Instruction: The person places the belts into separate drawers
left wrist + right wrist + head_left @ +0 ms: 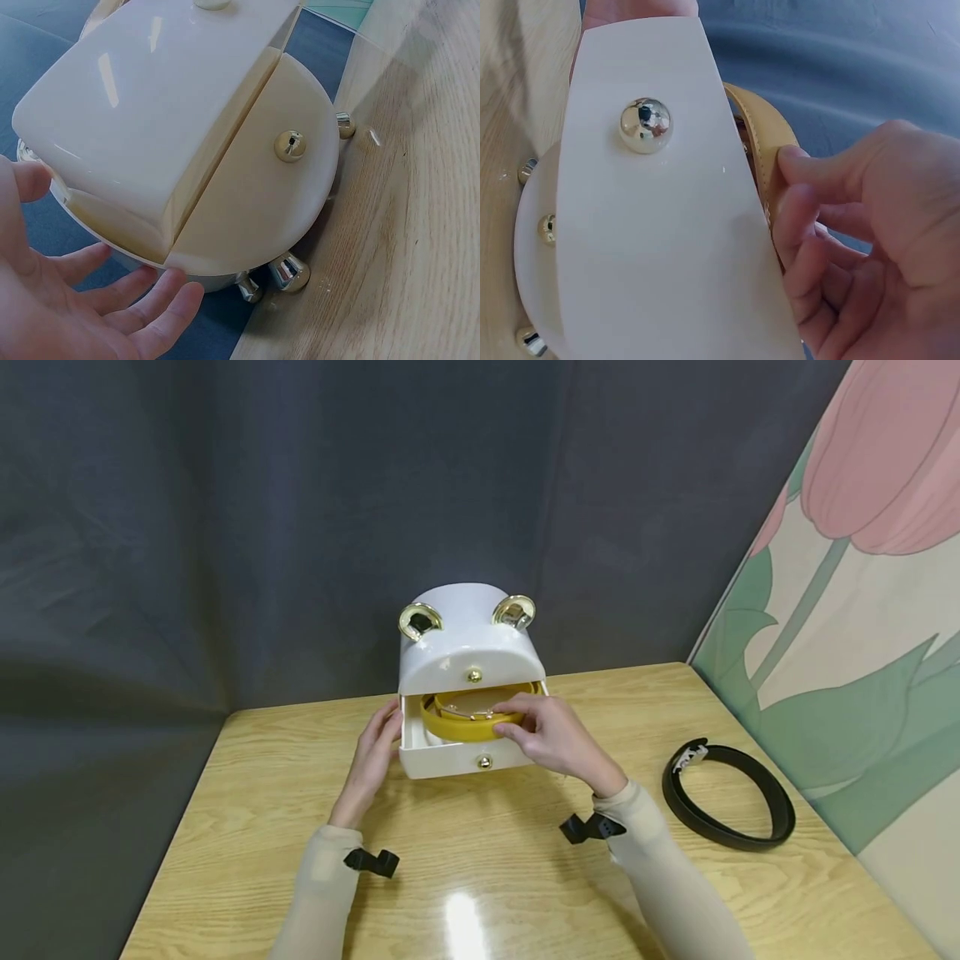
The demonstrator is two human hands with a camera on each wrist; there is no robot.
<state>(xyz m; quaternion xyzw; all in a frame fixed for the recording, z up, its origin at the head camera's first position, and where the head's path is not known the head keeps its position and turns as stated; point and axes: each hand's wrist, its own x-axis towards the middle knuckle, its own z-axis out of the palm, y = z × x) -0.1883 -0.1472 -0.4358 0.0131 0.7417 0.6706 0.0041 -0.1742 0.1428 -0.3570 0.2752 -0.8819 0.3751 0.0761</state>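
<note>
A glossy white box [472,647] with two round gold-rimmed eyes stands at the back of the table. Its lower drawer [442,767] is pulled out, and a coiled yellow belt [457,729] sits in it, rising above the drawer front. My right hand [551,735] pinches the belt's near right side between thumb and fingers; the stitched edge of the strap [769,139] shows in the right wrist view. Along the left side of the drawer, my left hand [369,764] rests with fingers extended, fingertips [176,281] right at the box's edge in the left wrist view.
A coiled black belt [723,835] with a silver buckle lies on the wooden table [480,835] to the right. Behind the box hangs a dark curtain [337,527]. A panel with painted tulips [862,693] borders the table's right side.
</note>
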